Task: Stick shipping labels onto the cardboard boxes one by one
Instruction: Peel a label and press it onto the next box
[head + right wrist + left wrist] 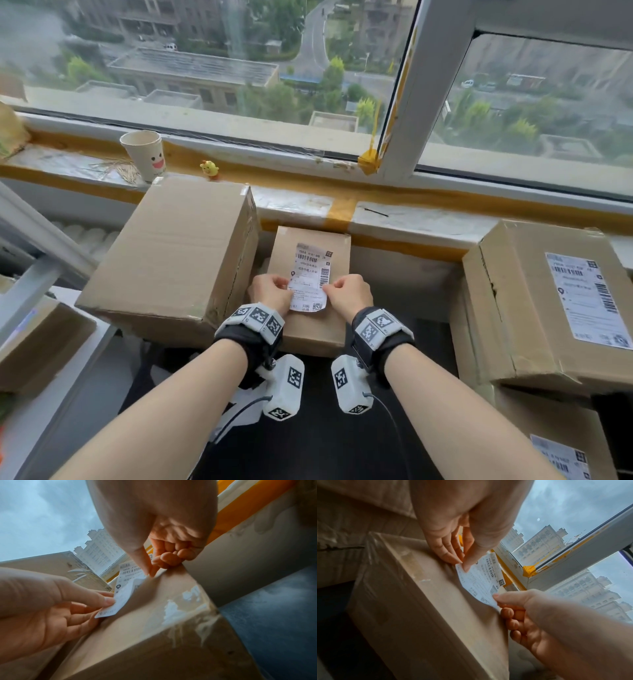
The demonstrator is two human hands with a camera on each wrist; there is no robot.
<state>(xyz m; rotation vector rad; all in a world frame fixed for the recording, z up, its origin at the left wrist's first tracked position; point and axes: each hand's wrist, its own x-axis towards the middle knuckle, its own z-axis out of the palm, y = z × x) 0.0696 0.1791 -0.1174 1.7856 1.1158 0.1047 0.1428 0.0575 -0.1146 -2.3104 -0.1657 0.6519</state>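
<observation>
Left hand and right hand pinch label side edges over box; thin, floppy, likely creases.

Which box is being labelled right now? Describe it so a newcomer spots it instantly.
Below the window sill, three boxes sit in a row. It is the small middle box, between the tall bare box and the already labelled box. Only here do both hands pinch a label.

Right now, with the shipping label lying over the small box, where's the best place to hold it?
Pinch the shipping label at its two side edges, mid-length, one hand from each side. It is a thin strip along the small box top, so an edge grip probably keeps it flat.
</observation>
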